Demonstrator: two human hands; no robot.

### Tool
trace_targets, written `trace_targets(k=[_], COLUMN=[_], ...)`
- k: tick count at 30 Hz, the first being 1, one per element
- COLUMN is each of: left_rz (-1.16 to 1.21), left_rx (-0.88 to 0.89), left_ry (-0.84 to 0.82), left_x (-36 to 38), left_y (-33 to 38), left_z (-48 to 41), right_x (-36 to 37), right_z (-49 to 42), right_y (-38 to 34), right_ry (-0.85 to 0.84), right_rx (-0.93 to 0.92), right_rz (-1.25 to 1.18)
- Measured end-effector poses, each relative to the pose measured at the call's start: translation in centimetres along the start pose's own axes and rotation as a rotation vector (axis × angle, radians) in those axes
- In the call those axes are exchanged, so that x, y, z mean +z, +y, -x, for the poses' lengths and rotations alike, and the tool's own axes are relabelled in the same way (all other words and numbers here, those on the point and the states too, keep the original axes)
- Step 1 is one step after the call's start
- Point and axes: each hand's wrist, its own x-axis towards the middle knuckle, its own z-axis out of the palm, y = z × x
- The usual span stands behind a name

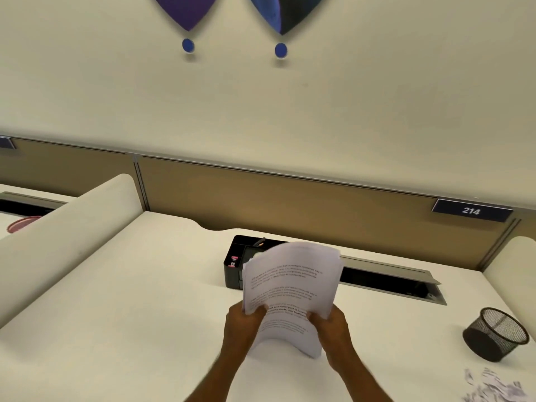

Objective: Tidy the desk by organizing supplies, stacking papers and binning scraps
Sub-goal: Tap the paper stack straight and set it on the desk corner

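Note:
A stack of printed white papers (290,288) stands almost upright over the middle of the white desk (130,300), its lower edge bowed against the desktop. My left hand (243,323) grips the stack's left side and my right hand (333,326) grips its right side. Behind the papers sits a black desk organizer (236,265) with a pen in it, partly hidden by the sheets. A black mesh cup (496,333) stands tilted at the right. Torn paper scraps (493,387) lie near the front right corner.
A tan partition (290,204) with a "214" plate (471,210) runs along the desk's far edge. An open cable slot (391,281) lies right of the organizer. Cream side dividers rise at left (72,227) and right (516,265). A red round object (21,224) lies on the neighbouring desk.

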Motion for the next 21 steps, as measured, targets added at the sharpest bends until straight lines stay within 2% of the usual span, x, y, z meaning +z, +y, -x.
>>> trace_targets(k=[5,8,11,17,21], left_rz=[0.06,0.056,-0.033,-0.156,-0.149], left_rx=[0.031,0.005,-0.042,-0.049,0.063], left_ry=[0.026,0.038,0.035,-0.023,-0.057], left_x=[1.0,1.4,1.5,1.1,0.3], left_y=[2.0,2.0,0.1,-0.4,2.3], left_z=[-0.8,-0.7,0.1,-0.1,-1.6], right_x=[-0.4,-0.6,-0.9,-1.4,-2.5], right_z=[-0.9,-1.0,-0.5,-0.7,-1.7], right_y=[-1.4,-0.7,1.1,1.4,-0.2], right_ry=[-0.017,-0.041,-0.065,-0.017,-0.019], right_rx=[-0.04,0.007,0.1,0.045,0.001], right_rz=[-0.075,-0.084,0.028,0.197,0.287])
